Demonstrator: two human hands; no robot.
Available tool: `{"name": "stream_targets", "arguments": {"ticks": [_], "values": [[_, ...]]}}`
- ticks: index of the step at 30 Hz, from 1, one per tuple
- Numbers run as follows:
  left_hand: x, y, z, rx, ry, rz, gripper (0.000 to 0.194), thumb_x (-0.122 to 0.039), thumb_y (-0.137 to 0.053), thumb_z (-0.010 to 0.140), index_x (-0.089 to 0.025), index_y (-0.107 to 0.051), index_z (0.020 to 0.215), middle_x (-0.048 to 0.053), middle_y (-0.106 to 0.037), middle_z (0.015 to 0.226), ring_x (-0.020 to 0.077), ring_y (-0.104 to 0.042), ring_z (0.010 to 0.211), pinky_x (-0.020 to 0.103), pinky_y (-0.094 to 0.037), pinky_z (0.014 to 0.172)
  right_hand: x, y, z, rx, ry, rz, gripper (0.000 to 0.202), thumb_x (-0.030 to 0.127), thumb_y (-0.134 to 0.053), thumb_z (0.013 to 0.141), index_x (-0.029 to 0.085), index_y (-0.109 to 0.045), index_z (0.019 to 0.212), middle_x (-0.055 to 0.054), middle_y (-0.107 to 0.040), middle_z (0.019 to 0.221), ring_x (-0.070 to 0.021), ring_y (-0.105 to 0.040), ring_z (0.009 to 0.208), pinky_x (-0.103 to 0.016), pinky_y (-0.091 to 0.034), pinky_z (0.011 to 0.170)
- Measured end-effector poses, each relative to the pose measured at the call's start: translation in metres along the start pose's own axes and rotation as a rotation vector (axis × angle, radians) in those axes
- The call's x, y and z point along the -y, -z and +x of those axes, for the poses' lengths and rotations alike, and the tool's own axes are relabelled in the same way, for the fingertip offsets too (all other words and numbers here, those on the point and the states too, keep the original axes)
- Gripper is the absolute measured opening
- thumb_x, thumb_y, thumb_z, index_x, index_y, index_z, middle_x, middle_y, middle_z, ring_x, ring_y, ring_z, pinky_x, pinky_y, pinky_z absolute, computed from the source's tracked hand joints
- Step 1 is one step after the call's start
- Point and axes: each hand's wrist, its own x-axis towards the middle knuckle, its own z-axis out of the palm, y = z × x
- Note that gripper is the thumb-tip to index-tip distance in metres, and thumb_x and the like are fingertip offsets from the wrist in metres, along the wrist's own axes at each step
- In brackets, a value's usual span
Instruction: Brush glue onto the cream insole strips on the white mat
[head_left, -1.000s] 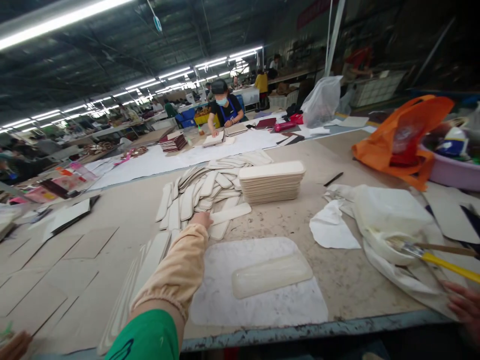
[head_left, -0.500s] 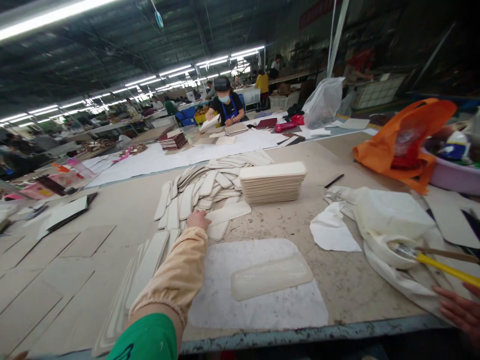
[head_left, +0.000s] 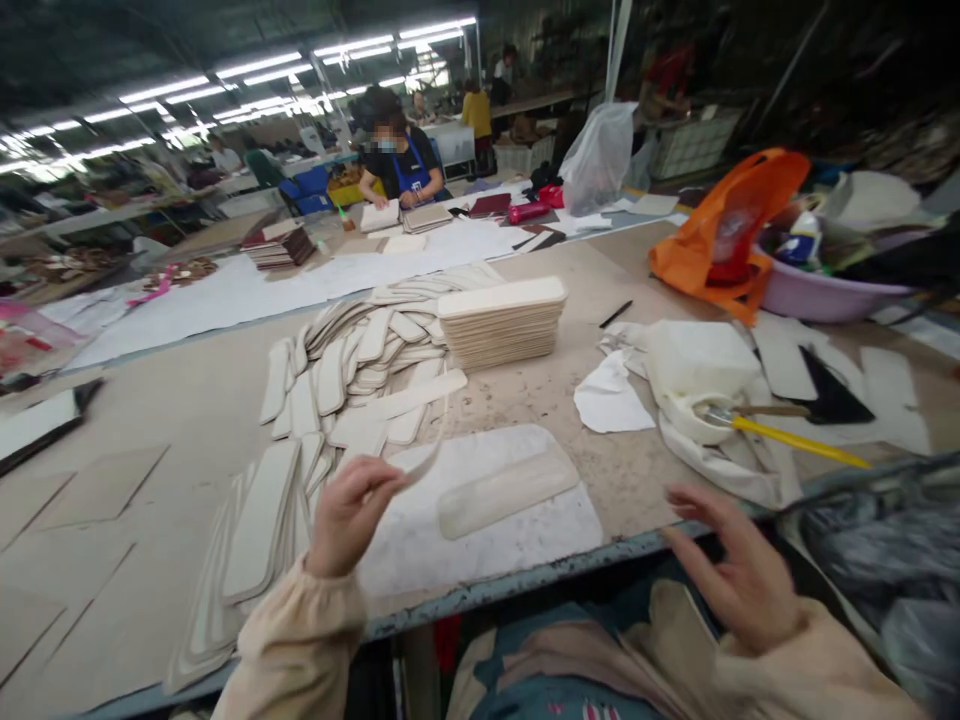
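My left hand (head_left: 354, 512) pinches one end of a thin, pale strip-shaped panel (head_left: 429, 458), seen nearly edge-on as it curves upward above the table. Under and beyond it lies a loose pile of cream rounded panels (head_left: 330, 378). A shiny translucent rounded panel (head_left: 510, 490) lies on a white sheet (head_left: 551, 535) just right of this hand. Over the table's front edge, my right hand (head_left: 739, 570) is held with fingers apart and nothing in it. A neat stack of cream panels (head_left: 502, 325) stands behind the sheet.
At the right, a white container (head_left: 701, 375) has a brush with a yellow handle (head_left: 799, 442) in it. An orange bag (head_left: 731, 235) and a lilac basin (head_left: 832, 290) stand behind. Fanned panels (head_left: 259, 525) lie at the left. Across the table sits a co-worker (head_left: 401, 165).
My left hand has drawn back from the pile, lifting a panel. My right hand has come inward from the right edge, away from the yellow handle. The view has shifted right and down.
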Motion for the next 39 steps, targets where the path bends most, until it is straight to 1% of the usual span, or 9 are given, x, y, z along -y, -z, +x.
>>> {"name": "stream_targets", "arguments": {"ticks": [3,6,9,12,16,21,24,30,39], "values": [[-0.039,-0.012,-0.051,0.205,-0.017,-0.262,0.006,-0.02,-0.062,0.08,-0.022,-0.067,0.081,0.002,-0.062,0.075,0.0134,-0.058,0.071,0.025,-0.048,0.062,0.036,-0.023,0.004,0.166,0.346,0.085,0.06,0.032,-0.061,0.081,0.026,-0.036,0.135,-0.015,-0.046,0.135,-0.0322,-0.042,0.126,-0.053,-0.039,0.1],[-0.063,-0.032,-0.086,0.298,0.064,-0.412,0.008,-0.022,-0.062,0.08,-0.021,-0.068,0.076,0.003,-0.061,0.069,0.013,-0.057,0.065,0.025,-0.047,0.059,0.066,-0.041,0.011,0.432,0.529,0.141,0.067,0.04,-0.063,0.08,0.024,-0.033,0.137,-0.014,-0.044,0.137,-0.032,-0.027,0.134,-0.058,-0.022,0.108],[-0.065,-0.048,-0.101,0.264,0.254,-0.462,0.016,-0.028,-0.063,0.079,-0.018,-0.068,0.068,0.004,-0.06,0.067,0.0131,-0.055,0.063,0.024,-0.044,0.058,0.069,-0.052,0.01,0.732,0.512,0.171,0.059,0.038,-0.062,0.081,0.022,-0.041,0.134,-0.01,-0.062,0.113,-0.0267,-0.05,0.117,-0.058,-0.011,0.109],[-0.051,-0.057,-0.1,0.225,0.499,-0.431,0.018,-0.034,-0.063,0.076,-0.018,-0.07,0.073,0.004,-0.064,0.071,0.0152,-0.057,0.068,0.025,-0.044,0.062,0.05,-0.059,0.01,0.891,0.264,0.183,0.054,0.031,-0.061,0.08,0.021,-0.047,0.131,-0.006,-0.066,0.095,-0.0197,-0.061,0.089,-0.046,-0.034,0.101],[-0.023,-0.068,-0.084,0.195,0.664,-0.419,0.031,-0.038,-0.065,0.069,-0.019,-0.071,0.092,0.004,-0.068,0.082,0.0176,-0.059,0.076,0.027,-0.046,0.07,0.024,-0.067,0.029,0.824,-0.06,0.185,0.053,0.031,-0.061,0.078,0.018,-0.051,0.128,-0.002,-0.064,0.08,-0.0176,-0.061,0.076,-0.029,-0.046,0.073],[0.007,-0.086,-0.062,0.045,0.737,-0.259,0.04,-0.045,-0.064,0.065,-0.018,-0.06,0.094,-0.003,-0.059,0.064,0.0123,-0.053,0.055,0.024,-0.041,0.055,0.012,-0.088,0.069,0.612,-0.202,0.166,0.055,0.033,-0.064,0.073,0.016,-0.053,0.124,0.0,-0.062,0.075,-0.0162,-0.058,0.068,-0.027,-0.044,0.067],[0.016,-0.093,-0.054,0.027,0.733,-0.165,0.034,-0.043,-0.065,0.065,-0.02,-0.056,0.089,-0.004,-0.058,0.061,0.0128,-0.053,0.056,0.025,-0.04,0.057,0.007,-0.106,0.085,0.513,-0.281,0.114,0.052,0.032,-0.064,0.072,0.015,-0.055,0.121,0.001,-0.062,0.072,-0.0159,-0.058,0.065,-0.027,-0.043,0.063],[0.017,-0.098,-0.049,0.032,0.726,-0.011,0.029,-0.041,-0.064,0.067,-0.022,-0.054,0.086,-0.005,-0.059,0.062,0.0153,-0.057,0.061,0.027,-0.039,0.063,-0.003,-0.132,0.095,0.432,-0.297,-0.033,0.046,0.031,-0.068,0.071,0.018,-0.06,0.115,0.0,-0.065,0.075,-0.0175,-0.06,0.071,-0.029,-0.044,0.07],[0.018,-0.097,-0.05,0.09,0.695,0.059,0.029,-0.041,-0.065,0.067,-0.023,-0.053,0.086,-0.005,-0.06,0.063,0.0154,-0.058,0.061,0.027,-0.04,0.063,-0.016,-0.141,0.09,0.406,-0.259,-0.141,0.048,0.035,-0.069,0.07,0.021,-0.06,0.115,-0.002,-0.066,0.08,-0.0192,-0.061,0.075,-0.03,-0.045,0.07]]}}
